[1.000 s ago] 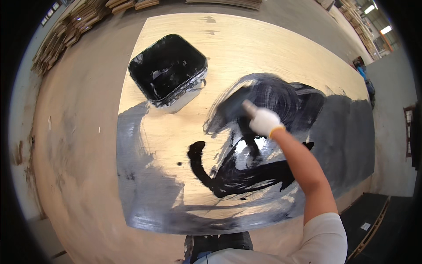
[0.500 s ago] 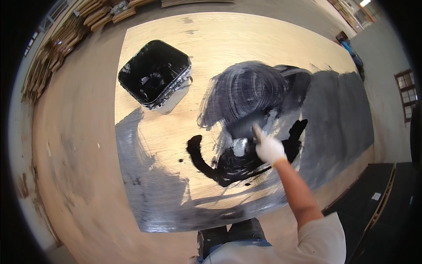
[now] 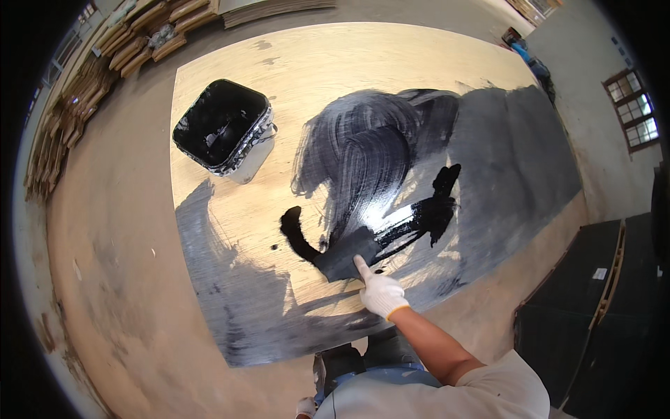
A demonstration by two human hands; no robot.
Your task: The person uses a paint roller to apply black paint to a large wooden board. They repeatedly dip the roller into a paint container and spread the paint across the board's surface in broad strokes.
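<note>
Right hand [image 3: 383, 296]: white knit glove, yellow-edged cuff. Grip closed on the spreader [image 3: 342, 257], a dark, flat blade; index finger extended along it. Bare forearm comes in from lower right, below a pale sleeve [image 3: 499, 380].

Spreader: on the board [image 3: 314, 63], near the middle of its near half, blade lying across black paint. Its left end meets the foot of a curved black stroke [image 3: 299, 239]; from its right side, streaky black bands run up to a thick black patch [image 3: 434, 209].

Left hand [image 3: 306, 407]: gloved, low at the lower edge beside the trousers [image 3: 338, 364], well apart from the board's work area. Mostly cut off; cannot tell how its fingers stand or whether it holds anything.

Tub [image 3: 256, 162]: square with rounded corners, pale outside, black inside, rim smeared. Stands upright on the board toward the far left, well apart from the spreader.

Board surface: bare pale wood along the far side and around the tub; brushed dark swirls [image 3: 370, 150] beyond the spreader, a wet glare spot between; even grey coat [image 3: 513, 153] at right; thinner, patchy grey at near left.

Surroundings: wood stacks [image 3: 77, 105] at far left, barred window [image 3: 631, 108] at right, black panels [image 3: 572, 279] at lower right, brown floor [image 3: 112, 265] at left
</note>
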